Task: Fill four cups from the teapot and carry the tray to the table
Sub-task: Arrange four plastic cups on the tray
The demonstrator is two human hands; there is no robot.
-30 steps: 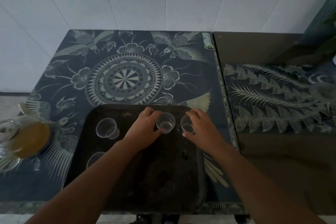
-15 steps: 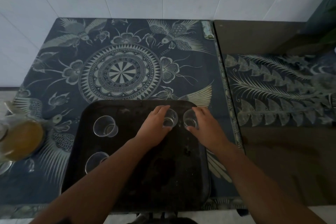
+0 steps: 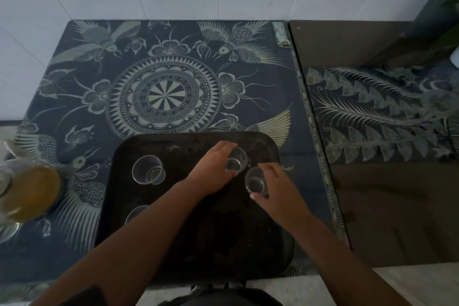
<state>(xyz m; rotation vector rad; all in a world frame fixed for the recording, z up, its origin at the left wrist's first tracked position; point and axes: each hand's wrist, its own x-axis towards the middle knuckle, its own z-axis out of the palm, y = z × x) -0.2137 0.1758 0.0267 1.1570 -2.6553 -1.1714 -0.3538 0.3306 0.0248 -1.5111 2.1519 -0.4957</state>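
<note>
Black tray (image 3: 173, 243) lower centre on patterned bench (image 3: 74, 243). Left hand (image 3: 211, 169) wraps one glass cup (image 3: 236, 163); right hand (image 3: 280, 189) clasps another (image 3: 255, 180). Teapot (image 3: 24, 191) at left edge.

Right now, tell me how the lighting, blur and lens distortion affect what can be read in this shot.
Head view: dim light, so the dark rectangular tray shows little surface detail; the clear glass teapot of amber tea at the left edge is smeared and cut off; wide-angle bending curves the patterned blue cloth edges; the clear glass cups under the left hand and right hand stay readable.
</note>
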